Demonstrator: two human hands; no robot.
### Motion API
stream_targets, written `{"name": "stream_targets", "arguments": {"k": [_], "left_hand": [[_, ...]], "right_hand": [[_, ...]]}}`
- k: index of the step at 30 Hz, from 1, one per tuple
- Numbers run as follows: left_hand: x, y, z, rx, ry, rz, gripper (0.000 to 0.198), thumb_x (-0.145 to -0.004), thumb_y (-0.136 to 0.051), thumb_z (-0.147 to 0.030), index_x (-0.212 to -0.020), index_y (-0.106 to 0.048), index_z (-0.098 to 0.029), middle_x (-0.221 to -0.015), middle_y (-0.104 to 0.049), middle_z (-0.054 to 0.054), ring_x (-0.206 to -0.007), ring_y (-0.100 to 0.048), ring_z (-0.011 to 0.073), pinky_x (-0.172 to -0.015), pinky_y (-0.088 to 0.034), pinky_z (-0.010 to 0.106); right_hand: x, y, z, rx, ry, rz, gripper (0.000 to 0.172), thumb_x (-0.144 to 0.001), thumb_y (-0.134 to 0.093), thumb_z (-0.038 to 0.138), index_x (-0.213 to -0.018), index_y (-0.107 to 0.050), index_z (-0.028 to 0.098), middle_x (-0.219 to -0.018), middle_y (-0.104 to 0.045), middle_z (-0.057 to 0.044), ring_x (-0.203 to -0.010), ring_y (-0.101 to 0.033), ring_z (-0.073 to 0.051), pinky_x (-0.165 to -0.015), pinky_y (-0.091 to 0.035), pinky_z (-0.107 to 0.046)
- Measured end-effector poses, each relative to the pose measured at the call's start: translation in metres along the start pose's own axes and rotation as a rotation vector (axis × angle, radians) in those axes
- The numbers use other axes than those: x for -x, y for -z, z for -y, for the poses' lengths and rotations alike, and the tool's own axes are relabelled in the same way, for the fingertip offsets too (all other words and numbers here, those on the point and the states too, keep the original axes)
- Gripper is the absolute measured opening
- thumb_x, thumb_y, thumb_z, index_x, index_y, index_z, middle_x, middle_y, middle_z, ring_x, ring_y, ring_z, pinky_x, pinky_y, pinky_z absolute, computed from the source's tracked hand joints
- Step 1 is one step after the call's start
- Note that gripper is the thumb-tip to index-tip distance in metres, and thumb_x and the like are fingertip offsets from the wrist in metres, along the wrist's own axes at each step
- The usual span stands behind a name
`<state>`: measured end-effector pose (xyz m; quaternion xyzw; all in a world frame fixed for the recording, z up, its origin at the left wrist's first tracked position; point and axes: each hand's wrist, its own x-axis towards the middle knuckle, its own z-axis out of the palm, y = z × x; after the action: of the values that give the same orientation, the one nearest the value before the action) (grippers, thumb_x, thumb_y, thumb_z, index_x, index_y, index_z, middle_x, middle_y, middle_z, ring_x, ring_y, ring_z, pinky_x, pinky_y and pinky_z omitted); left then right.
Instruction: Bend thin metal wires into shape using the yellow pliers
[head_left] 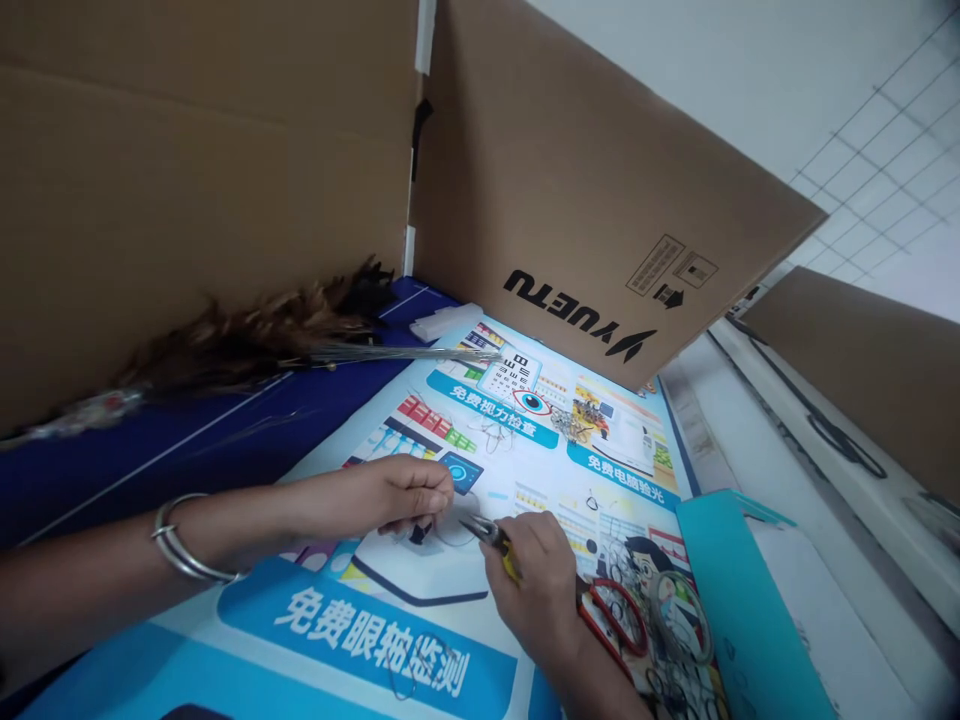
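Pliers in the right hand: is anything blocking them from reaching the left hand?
Nothing visible blocks the pliers: only a thin wire curves through the open gap between them and the left hand.

on the cardboard panel (600,160) ahead of you, the brand yuetu (551,302) is standing upside down in heavy black capitals, with a black leaf-like logo (631,345) sitting beside it. above these, a black arrow sign (670,297) and outlined print boxes (656,264) are showing, their fine lettering staying too small for you to read. on the printed sheet (187,665) lying before you, white characters are running across three blue banners: the far banner (493,412) is reading 免费视力检查, the right-hand banner (625,478) is reading 免费电脑验光, and the large banner (371,642) nearest you is reading 免费眼轴监测. just above the far banner, a printed eye chart (513,372) is displaying rows of e-shaped signs facing different ways.
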<state>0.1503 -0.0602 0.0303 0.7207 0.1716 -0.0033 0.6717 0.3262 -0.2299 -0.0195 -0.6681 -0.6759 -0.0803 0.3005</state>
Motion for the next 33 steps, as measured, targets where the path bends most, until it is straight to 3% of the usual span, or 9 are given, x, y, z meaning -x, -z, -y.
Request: {"name": "stream_targets", "arguments": {"k": [4,15,20,24,28,33], "left_hand": [[-0.005,-0.001,-0.006,0.005,-0.006,0.018,0.036,-0.085,-0.052,-0.052,-0.069,-0.051,-0.019,-0.056,-0.042,-0.006,-0.048,-0.031,0.0102,-0.046,-0.022,0.022],[-0.008,-0.007,0.011,0.119,0.043,0.021,0.038,-0.079,-0.061,-0.055,-0.070,-0.057,-0.018,-0.060,-0.050,-0.005,-0.047,-0.035,0.0091,-0.045,-0.024,0.020],[-0.008,-0.020,0.017,0.436,0.064,-0.101,0.037,-0.077,-0.067,-0.054,-0.075,-0.059,-0.017,-0.064,-0.055,-0.003,-0.045,-0.035,0.0076,-0.045,-0.025,0.021],[-0.002,-0.037,0.017,0.734,0.066,-0.189,0.030,-0.080,-0.067,-0.046,-0.082,-0.065,-0.016,-0.080,-0.066,0.003,-0.054,-0.045,0.0090,-0.048,-0.031,0.020],[0.004,-0.051,0.013,0.810,0.092,-0.240,0.027,-0.080,-0.068,-0.043,-0.082,-0.069,-0.016,-0.087,-0.068,0.006,-0.064,-0.053,0.0116,-0.054,-0.037,0.021],[0.004,-0.054,0.015,0.839,0.094,-0.298,0.025,-0.081,-0.069,-0.042,-0.082,-0.070,-0.017,-0.087,-0.071,0.005,-0.068,-0.057,0.0131,-0.056,-0.039,0.022]], "right_hand": [[-0.001,0.003,-0.002,0.085,0.083,-0.023,0.014,-0.087,-0.057,0.023,-0.101,-0.059,0.018,-0.087,-0.062,-0.007,-0.081,-0.056,-0.022,-0.072,-0.046,-0.036],[0.001,0.006,-0.002,0.255,0.215,-0.011,0.017,-0.090,-0.057,0.026,-0.104,-0.059,0.017,-0.079,-0.061,-0.006,-0.075,-0.056,-0.022,-0.068,-0.045,-0.036],[-0.001,0.008,-0.002,0.246,0.175,-0.080,0.021,-0.090,-0.060,0.031,-0.104,-0.059,0.016,-0.080,-0.062,-0.007,-0.073,-0.055,-0.020,-0.066,-0.045,-0.035],[-0.004,0.009,-0.002,0.269,0.130,-0.145,0.022,-0.090,-0.060,0.033,-0.103,-0.060,0.015,-0.077,-0.061,-0.007,-0.070,-0.054,-0.020,-0.063,-0.045,-0.034],[-0.004,0.008,-0.001,0.303,0.125,-0.147,0.021,-0.091,-0.058,0.032,-0.103,-0.059,0.015,-0.077,-0.061,-0.007,-0.070,-0.054,-0.020,-0.063,-0.045,-0.034],[-0.001,0.006,-0.002,0.343,0.158,-0.127,0.022,-0.091,-0.059,0.031,-0.106,-0.058,0.015,-0.081,-0.062,-0.008,-0.072,-0.055,-0.021,-0.066,-0.046,-0.036]]}}
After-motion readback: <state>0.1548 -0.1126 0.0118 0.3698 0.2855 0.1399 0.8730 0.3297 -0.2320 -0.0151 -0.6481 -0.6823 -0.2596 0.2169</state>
